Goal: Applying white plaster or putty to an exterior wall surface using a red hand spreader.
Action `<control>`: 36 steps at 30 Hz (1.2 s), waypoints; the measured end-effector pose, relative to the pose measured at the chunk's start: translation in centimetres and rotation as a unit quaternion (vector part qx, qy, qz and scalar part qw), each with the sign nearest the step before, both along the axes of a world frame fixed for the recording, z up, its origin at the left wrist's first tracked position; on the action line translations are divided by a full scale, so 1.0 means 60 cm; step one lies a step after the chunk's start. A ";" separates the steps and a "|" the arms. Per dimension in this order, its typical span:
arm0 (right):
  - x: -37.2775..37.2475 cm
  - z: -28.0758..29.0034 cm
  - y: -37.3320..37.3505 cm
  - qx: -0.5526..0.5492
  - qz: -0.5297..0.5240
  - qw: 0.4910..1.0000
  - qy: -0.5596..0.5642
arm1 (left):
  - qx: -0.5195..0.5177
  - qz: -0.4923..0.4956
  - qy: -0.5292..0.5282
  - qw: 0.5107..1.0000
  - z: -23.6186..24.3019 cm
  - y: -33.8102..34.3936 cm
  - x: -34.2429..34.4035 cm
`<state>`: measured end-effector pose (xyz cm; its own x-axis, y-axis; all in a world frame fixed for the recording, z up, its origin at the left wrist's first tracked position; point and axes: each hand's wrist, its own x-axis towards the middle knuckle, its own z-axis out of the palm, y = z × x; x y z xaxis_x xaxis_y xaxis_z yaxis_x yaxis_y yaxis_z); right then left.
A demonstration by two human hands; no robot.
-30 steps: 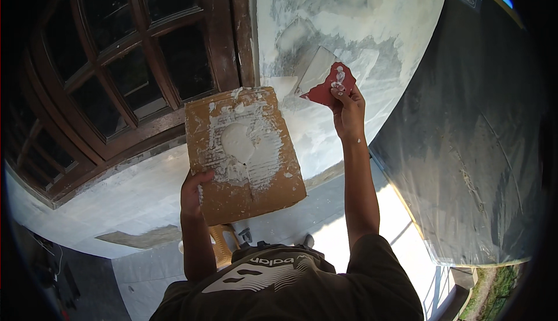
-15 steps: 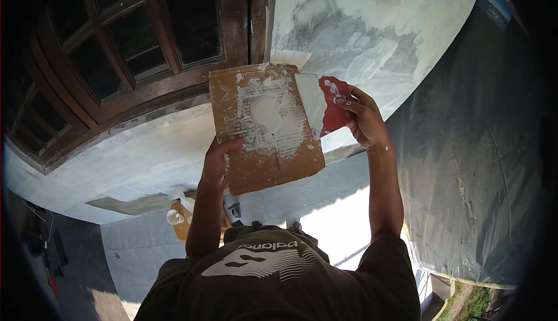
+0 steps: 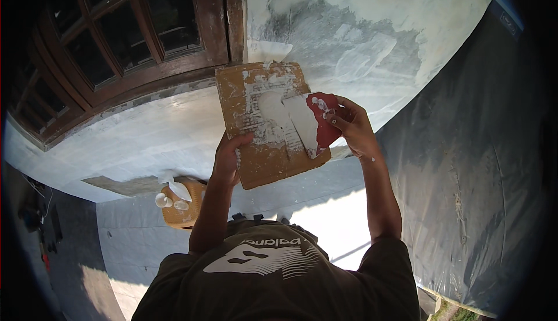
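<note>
My left hand [image 3: 229, 155] grips the left edge of a tan cardboard sheet [image 3: 258, 170], its thumb over the face. A mound of white paste [image 3: 272, 107] and ridged smears lie on the cardboard. My right hand [image 3: 354, 126] pinches a red flat spreader [image 3: 322, 132], partly coated in white, whose pale blade rests over the paste on the right half of the cardboard. White flecks are on my right fingers and wrist.
A patchy white-grey wall [image 3: 349, 36] stands ahead, beside a dark wooden multi-pane window [image 3: 148, 51]. Below at left is a tan stool [image 3: 189, 213] holding white items. A dark plastic sheet [image 3: 459, 176] hangs at right, and grey covering [image 3: 131, 234] lies on the floor.
My right hand has brought the spreader from against the wall down and leftward onto the cardboard. My left hand has raised the cardboard and moved it rightward in view.
</note>
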<state>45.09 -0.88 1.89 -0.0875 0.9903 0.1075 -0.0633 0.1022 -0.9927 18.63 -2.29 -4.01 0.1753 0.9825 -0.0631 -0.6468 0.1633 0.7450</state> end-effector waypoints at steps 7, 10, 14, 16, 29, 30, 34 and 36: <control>0.089 -0.039 -0.016 -0.048 0.022 0.998 -0.026 | -0.035 0.032 -0.005 0.999 -0.012 -0.024 0.123; 0.113 -0.051 -0.016 -0.110 0.039 0.992 0.052 | -0.048 0.045 -0.005 0.998 -0.019 -0.026 0.148; 0.136 -0.043 -0.022 -0.143 0.086 0.974 0.156 | -0.063 0.045 -0.021 0.997 -0.021 -0.033 0.158; 0.144 -0.034 -0.013 -0.142 0.093 0.969 0.177 | -0.049 0.048 -0.033 0.997 -0.021 -0.028 0.158; 0.099 0.066 0.062 -0.042 0.120 0.934 0.335 | 0.009 0.091 -0.055 0.994 0.030 -0.004 0.086; 0.090 0.074 0.070 -0.038 0.120 0.934 0.335 | 0.015 0.093 -0.060 0.994 0.034 -0.001 0.074; 0.056 0.092 0.111 0.026 0.100 0.926 0.364 | 0.016 0.065 -0.088 0.994 0.022 0.025 0.021; 0.039 0.093 0.133 0.098 0.024 0.923 0.371 | 0.010 0.082 -0.081 0.993 0.017 0.033 -0.002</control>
